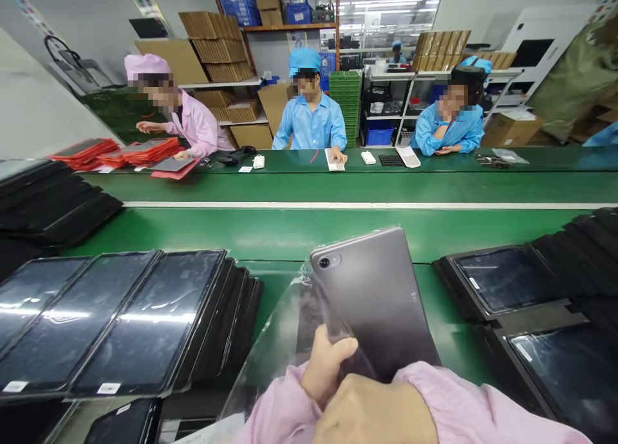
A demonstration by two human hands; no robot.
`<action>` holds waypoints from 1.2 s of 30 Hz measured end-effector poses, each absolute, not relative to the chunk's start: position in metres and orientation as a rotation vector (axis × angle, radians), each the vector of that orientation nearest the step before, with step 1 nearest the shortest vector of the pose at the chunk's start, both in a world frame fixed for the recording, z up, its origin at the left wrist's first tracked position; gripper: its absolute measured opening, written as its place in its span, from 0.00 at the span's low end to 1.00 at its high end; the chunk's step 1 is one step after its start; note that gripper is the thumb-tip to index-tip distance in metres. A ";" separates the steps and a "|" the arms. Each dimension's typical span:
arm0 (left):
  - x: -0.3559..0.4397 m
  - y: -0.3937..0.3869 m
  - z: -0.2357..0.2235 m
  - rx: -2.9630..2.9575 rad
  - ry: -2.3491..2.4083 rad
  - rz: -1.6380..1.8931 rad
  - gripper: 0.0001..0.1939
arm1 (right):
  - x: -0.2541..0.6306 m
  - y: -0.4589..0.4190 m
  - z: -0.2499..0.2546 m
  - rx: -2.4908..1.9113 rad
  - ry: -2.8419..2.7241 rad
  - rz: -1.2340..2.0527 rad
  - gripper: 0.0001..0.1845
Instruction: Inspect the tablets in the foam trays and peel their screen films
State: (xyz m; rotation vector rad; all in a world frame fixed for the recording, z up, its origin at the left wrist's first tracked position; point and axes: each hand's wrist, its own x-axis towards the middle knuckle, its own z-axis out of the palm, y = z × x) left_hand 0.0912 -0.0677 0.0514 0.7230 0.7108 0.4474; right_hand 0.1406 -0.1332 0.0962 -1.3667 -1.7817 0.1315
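Note:
A grey tablet (376, 296) is held up at a tilt in front of me, its back with the camera toward me. Clear plastic film (284, 334) hangs off its left side and spreads to the lower left. My left hand (328, 360) is closed on the tablet's lower left part, thumb lying over the film and the back. Crossing in front of it at the bottom, my right hand (376, 412) is curled against the tablet's lower end. Its fingertips are hidden, so what it grips cannot be made out.
Stacked film-wrapped tablets (145, 322) lie on the left, and more tablets in black trays (506, 280) on the right. A black stack (48, 206) stands at far left. Beyond the green conveyor (270, 228) sit several co-workers, one near red-edged sheets (149, 151).

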 end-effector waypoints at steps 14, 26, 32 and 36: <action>0.103 -0.046 0.051 0.768 0.877 0.390 0.15 | 0.261 -0.189 0.082 -1.873 -0.585 0.276 0.29; 0.082 -0.031 0.042 0.631 1.051 0.313 0.12 | 0.242 -0.177 0.025 -1.664 -0.554 0.948 0.26; 0.059 -0.001 0.040 0.705 1.199 0.440 0.12 | 0.273 -0.203 0.042 -1.682 -0.427 0.797 0.22; 0.054 0.006 0.044 0.738 1.258 0.484 0.11 | 0.265 -0.188 0.031 -2.434 -0.572 0.542 0.29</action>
